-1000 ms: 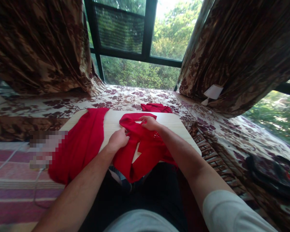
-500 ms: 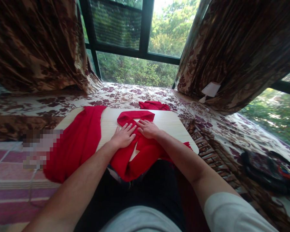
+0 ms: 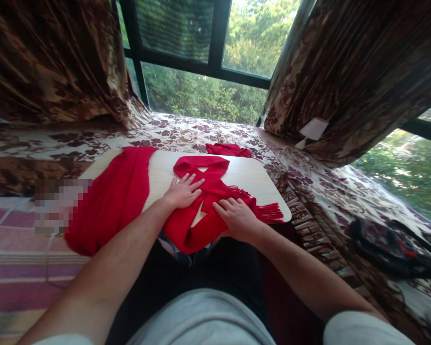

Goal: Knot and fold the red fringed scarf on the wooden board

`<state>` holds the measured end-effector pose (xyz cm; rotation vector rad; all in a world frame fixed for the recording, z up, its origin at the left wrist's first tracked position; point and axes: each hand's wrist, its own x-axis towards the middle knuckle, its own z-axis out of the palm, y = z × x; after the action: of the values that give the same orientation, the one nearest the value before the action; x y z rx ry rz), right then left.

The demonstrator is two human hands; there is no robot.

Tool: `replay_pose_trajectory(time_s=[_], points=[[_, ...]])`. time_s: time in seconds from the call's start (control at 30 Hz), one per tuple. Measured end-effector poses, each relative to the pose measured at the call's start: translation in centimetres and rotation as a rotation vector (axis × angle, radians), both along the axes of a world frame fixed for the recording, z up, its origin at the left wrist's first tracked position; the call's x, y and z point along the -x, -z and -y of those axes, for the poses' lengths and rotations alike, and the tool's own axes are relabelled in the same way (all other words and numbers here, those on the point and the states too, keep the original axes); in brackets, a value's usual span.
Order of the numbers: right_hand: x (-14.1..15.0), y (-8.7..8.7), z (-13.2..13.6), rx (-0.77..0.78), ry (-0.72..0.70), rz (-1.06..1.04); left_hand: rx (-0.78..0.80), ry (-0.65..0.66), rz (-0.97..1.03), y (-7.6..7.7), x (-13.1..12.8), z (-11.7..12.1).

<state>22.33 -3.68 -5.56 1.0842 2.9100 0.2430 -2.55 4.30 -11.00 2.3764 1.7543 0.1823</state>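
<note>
A red scarf (image 3: 215, 166) lies looped and crossed over itself on a pale wooden board (image 3: 253, 168), with a small gap of board showing inside the loop. Its fringed ends (image 3: 271, 212) spread out at the right. My left hand (image 3: 185, 191) rests flat on the crossing, fingers spread. Lower and to the right, my right hand (image 3: 237, 218) lies over the scarf close to the board's near edge, its fingers apart and slightly bent; the thumb is hidden. The near loop droops over that edge.
Another piece of red cloth (image 3: 111, 201) drapes over the board's left side. A crumpled red cloth (image 3: 228, 150) lies behind the board on the floral cover (image 3: 179, 125). A white lamp (image 3: 314, 129) and a black bag (image 3: 380, 249) are at the right.
My right hand has moved right and toward me, off the crossing, uncovering fringe on the scarf. My left hand stays on the crossing. The view has tilted slightly downward.
</note>
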Motion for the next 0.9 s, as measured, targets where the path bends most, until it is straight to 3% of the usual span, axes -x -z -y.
replay_pose_trajectory(time_s=[0.17,0.47,0.63,0.8,0.9], points=[[-0.3,2.0,0.7,-0.111,0.059,0.021,-0.001,-0.006,-0.004,0.0,0.0,0.0],[-0.2,1.5,1.5,-0.057,0.081,0.003,0.013,-0.009,-0.015,-0.2,-0.1,0.0],[-0.3,0.0,2.1,0.196,0.077,-0.074,-0.001,0.001,-0.018,0.0,-0.1,-0.1],[0.2,-1.8,3.2,0.62,-0.032,-0.386,0.015,0.004,0.008,0.0,0.0,0.0],[1.2,-2.4,3.3,0.816,-0.042,-0.629,0.029,-0.019,0.154,-0.1,0.3,-0.3]])
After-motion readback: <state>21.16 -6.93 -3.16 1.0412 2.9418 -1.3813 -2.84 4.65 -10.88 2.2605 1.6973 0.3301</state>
